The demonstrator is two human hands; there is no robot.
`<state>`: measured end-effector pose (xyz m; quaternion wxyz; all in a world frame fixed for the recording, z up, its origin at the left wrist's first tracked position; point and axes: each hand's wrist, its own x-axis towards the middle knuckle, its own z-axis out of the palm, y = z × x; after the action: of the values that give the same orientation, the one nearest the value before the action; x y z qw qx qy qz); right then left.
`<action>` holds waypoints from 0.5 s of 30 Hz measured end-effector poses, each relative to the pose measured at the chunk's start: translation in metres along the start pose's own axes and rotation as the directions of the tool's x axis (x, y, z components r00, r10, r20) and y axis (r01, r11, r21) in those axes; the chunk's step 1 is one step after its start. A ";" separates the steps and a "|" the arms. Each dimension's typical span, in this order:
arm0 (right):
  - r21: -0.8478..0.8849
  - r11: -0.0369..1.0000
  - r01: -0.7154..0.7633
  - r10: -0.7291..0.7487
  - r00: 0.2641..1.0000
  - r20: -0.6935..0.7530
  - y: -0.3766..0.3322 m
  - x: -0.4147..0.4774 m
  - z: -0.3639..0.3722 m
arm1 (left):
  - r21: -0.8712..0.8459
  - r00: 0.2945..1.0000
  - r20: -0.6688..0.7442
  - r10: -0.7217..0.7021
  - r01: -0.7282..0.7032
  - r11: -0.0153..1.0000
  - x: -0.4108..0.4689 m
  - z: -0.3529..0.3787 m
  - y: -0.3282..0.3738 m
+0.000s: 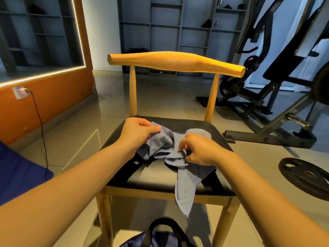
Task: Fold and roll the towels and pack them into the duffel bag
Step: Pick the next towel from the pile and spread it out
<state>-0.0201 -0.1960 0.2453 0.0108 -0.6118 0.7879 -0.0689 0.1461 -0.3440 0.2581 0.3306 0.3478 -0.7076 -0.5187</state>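
Observation:
A crumpled blue-grey towel [163, 145] lies on the black seat of a wooden chair [151, 177]. One end of it hangs over the seat's front edge. My left hand [138, 132] pinches the towel's far left corner between thumb and fingers. My right hand [199, 150] pinches a bunched part of the towel near the middle right. On the floor below the chair, at the bottom edge of the view, sits the dark blue duffel bag [160, 236] with its black handle standing up.
The chair's wooden backrest [176, 62] stands behind the seat. A weight bench and machine frame [277, 97] fill the right side, with a weight plate [306, 177] on the floor. An orange wall with a socket and cable [41, 125] is at left.

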 end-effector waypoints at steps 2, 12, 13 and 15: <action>0.020 0.999 0.026 -0.026 1.000 0.006 0.003 0.002 0.001 | -0.004 1.000 0.025 -0.005 0.006 1.000 0.001 -0.001 0.000; 0.209 0.977 0.030 -0.018 0.998 -0.060 0.015 0.006 -0.009 | 0.043 0.991 0.134 0.006 -0.012 0.999 -0.001 0.001 0.003; 0.272 0.962 0.017 -0.006 0.999 -0.039 0.014 0.006 -0.013 | 0.041 0.990 0.142 0.021 -0.027 0.999 -0.002 0.002 0.004; 0.454 0.891 -0.002 -0.003 1.000 0.012 0.010 0.004 -0.025 | 0.014 0.984 0.165 0.065 -0.068 0.998 -0.005 0.003 0.007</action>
<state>-0.0330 -0.1953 0.2694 0.1580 -0.5931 0.7498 -0.2472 0.1454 -0.3372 0.2636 0.2849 0.2834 -0.7488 -0.5271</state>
